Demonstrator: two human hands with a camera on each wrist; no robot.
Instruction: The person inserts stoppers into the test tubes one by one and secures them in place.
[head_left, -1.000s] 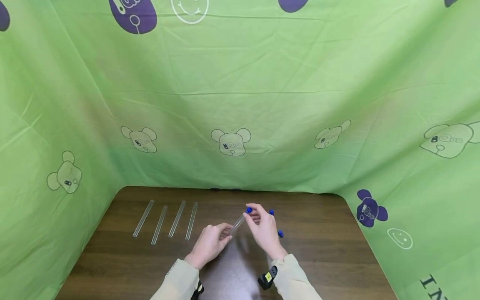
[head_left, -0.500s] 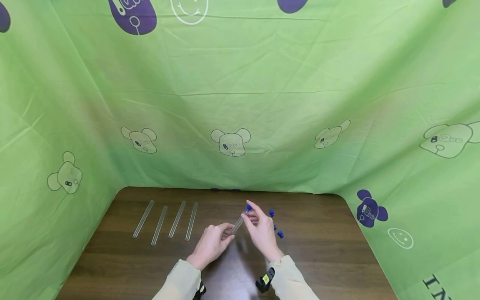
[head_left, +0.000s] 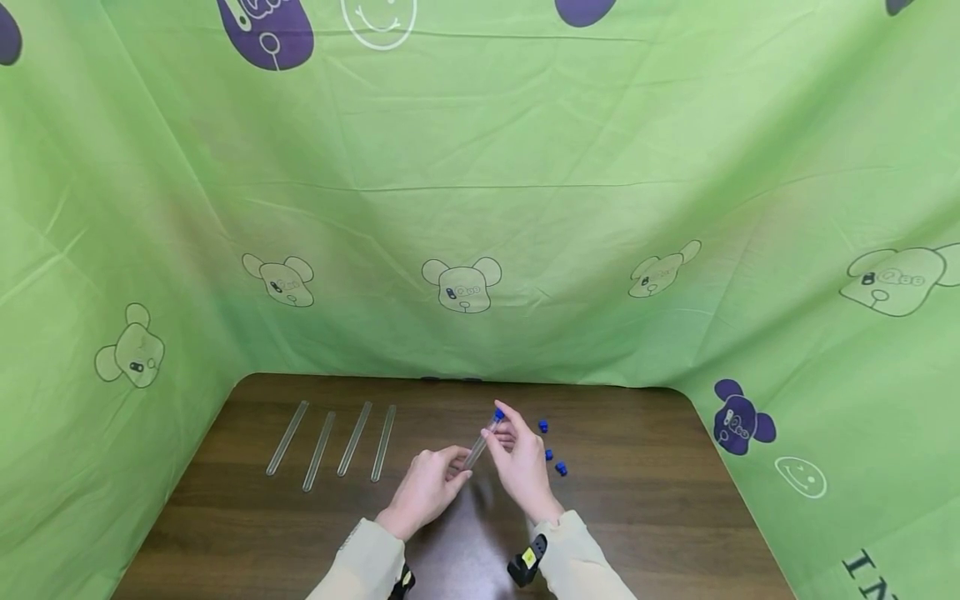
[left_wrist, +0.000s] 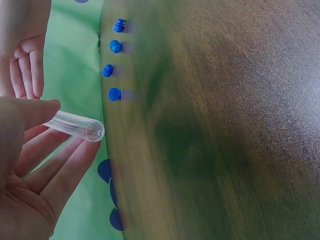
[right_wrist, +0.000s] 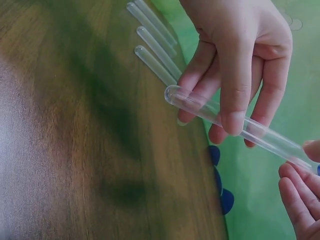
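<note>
The right hand (head_left: 522,467) has shifted slightly left, uncovering a blue cap (head_left: 549,455); the left hand (head_left: 426,487) has edged right

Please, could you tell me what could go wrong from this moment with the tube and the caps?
The blue cap sits at the end of the held tube, but how deep is not visible; it may be loose and come off.
The left hand holds the tube by its fingers above the table, so it could slip and drop.
The loose caps lie close to the right hand, which might knock them.

The brown wood-grain table (head_left: 637,517) bears four clear tubes (head_left: 318,451) and four blue caps (left_wrist: 115,46).
</note>
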